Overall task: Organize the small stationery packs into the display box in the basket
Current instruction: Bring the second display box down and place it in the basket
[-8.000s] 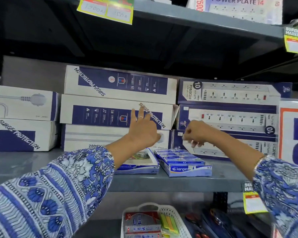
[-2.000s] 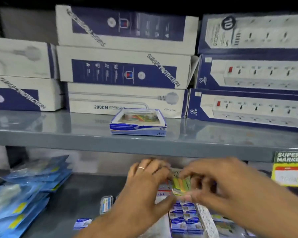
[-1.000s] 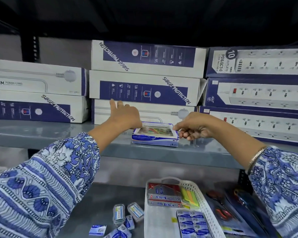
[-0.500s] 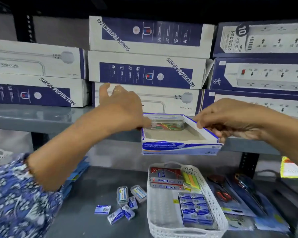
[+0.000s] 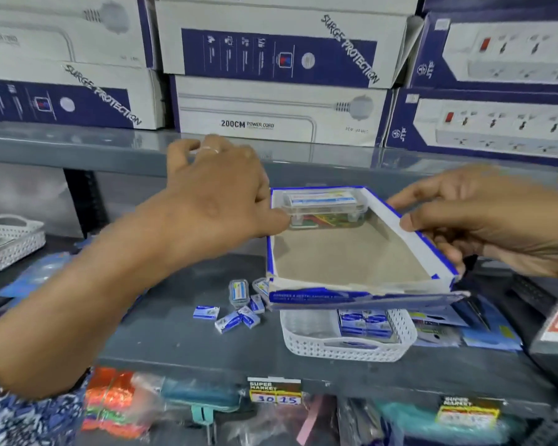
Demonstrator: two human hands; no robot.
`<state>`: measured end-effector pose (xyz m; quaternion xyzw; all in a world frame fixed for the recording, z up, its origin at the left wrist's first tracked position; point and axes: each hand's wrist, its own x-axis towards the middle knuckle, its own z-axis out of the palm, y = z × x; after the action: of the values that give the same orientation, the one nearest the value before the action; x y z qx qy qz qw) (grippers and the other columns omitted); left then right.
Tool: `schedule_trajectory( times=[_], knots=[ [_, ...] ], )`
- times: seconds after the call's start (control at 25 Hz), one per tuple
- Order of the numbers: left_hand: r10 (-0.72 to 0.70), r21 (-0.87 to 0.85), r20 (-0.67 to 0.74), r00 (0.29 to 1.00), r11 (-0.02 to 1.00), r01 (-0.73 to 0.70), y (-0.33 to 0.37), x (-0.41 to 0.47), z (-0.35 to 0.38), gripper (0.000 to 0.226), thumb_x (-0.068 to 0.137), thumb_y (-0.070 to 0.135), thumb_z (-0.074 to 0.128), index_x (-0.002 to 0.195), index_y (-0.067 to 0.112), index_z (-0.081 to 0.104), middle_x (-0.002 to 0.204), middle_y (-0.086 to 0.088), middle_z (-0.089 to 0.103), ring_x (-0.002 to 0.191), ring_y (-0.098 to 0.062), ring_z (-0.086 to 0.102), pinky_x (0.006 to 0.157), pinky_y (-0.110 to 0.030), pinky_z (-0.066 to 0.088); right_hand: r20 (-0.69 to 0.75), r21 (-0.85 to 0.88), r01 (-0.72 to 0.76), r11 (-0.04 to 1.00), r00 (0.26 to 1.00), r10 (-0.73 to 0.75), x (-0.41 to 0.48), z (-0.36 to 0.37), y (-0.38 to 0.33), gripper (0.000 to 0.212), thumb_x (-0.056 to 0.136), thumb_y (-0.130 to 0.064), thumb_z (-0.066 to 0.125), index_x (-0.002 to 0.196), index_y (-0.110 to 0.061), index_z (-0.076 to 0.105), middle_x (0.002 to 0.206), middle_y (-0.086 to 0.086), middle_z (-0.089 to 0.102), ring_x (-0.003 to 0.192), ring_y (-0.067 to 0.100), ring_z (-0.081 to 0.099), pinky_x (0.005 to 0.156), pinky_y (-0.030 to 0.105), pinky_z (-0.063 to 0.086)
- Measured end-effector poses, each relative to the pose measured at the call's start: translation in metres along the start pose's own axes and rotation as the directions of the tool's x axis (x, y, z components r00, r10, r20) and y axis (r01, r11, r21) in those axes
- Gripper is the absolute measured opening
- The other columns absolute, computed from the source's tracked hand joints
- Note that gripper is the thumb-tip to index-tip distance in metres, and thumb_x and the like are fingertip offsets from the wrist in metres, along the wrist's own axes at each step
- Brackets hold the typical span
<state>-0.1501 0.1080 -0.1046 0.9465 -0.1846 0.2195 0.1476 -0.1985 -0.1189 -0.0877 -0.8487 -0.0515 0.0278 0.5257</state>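
Blue-edged display box (image 5: 351,262), both hands (image 5: 219,201) gripping, above basket (image 5: 345,346)

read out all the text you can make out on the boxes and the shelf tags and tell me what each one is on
"SURGE PROTECTION": white-and-navy box, upper shelf, and again on the left box.
"200CM POWER CORD": white box beneath it.
"SUPER MARKET", handwritten "30" and "15": price tag on the lower shelf edge.
Display box print, small packs and right price tag: too blurred.
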Motion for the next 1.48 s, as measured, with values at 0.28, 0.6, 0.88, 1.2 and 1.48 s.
schedule_trajectory(
  times=[0.28,0.6,0.88,1.2,1.48],
  knots=[
    [-0.076,-0.011,0.119,0.990,0.997,0.078,-0.009,-0.012,0.072,0.026,0.076,0.035,0.062,0.057,0.019,0.058,0.113,0.011,0.055,0.121,-0.013,0.032,0.089,-0.027,0.006,0.013,-0.022,-0.123,0.992,0.992,0.123,0.027,0.021,0.071,0.015,0.085,0.011,0.051,0.090,0.003,0.063,0.031,-0.001,0.050,0.022,0.006,0.040,0.027,0.011,0.035],
    [-0.126,0.024,0.164,0.978,0.992,0.123,-0.021,0.045,0.210,0.028,0.082,0.027,0.058,0.102,0.009,0.067,0.131,-0.009,0.046,0.129,-0.029,0.028,0.106,-0.042,0.017,-0.193,-0.324,-0.164,0.932,0.976,0.104,0.131,0.028,0.181,0.020,0.083,0.007,0.052,0.095,-0.006,0.061,0.033,-0.001,0.049,0.018,0.000,0.041,0.027,0.011,0.036],
    [-0.242,0.128,0.241,0.940,0.968,0.216,-0.038,0.061,0.296,0.037,0.088,0.024,0.051,0.117,0.005,0.061,0.134,-0.010,0.045,0.132,-0.033,0.025,0.115,-0.046,0.012,-0.207,-0.448,-0.193,0.873,0.972,0.109,0.186,0.055,0.239,0.017,0.084,-0.001,0.057,0.099,0.001,0.066,0.076,0.018,0.068,0.058,0.026,0.064,0.056,0.026,0.049],
    [-0.273,0.217,0.362,0.892,0.955,0.204,-0.041,0.059,0.331,0.035,0.089,0.021,0.054,0.120,0.007,0.060,0.147,-0.008,0.039,0.142,-0.032,0.013,0.117,-0.049,0.001,-0.143,-0.593,-0.288,0.752,0.957,0.254,0.197,0.072,0.275,0.009,0.084,-0.014,0.062,0.076,-0.015,0.057,0.099,0.017,0.069,0.089,0.032,0.067,0.067,0.030,0.044],
    [-0.315,0.328,0.405,0.858,0.926,0.185,-0.036,0.060,0.337,0.045,0.090,0.021,0.051,0.134,0.010,0.047,0.149,-0.009,0.036,0.142,-0.033,0.012,0.117,-0.047,0.005,-0.148,-0.683,-0.270,0.678,0.961,0.234,0.201,0.078,0.289,0.015,0.082,-0.013,0.065,0.094,-0.005,0.062,0.107,0.017,0.069,0.098,0.033,0.065,0.075,0.035,0.051]
  ],
)
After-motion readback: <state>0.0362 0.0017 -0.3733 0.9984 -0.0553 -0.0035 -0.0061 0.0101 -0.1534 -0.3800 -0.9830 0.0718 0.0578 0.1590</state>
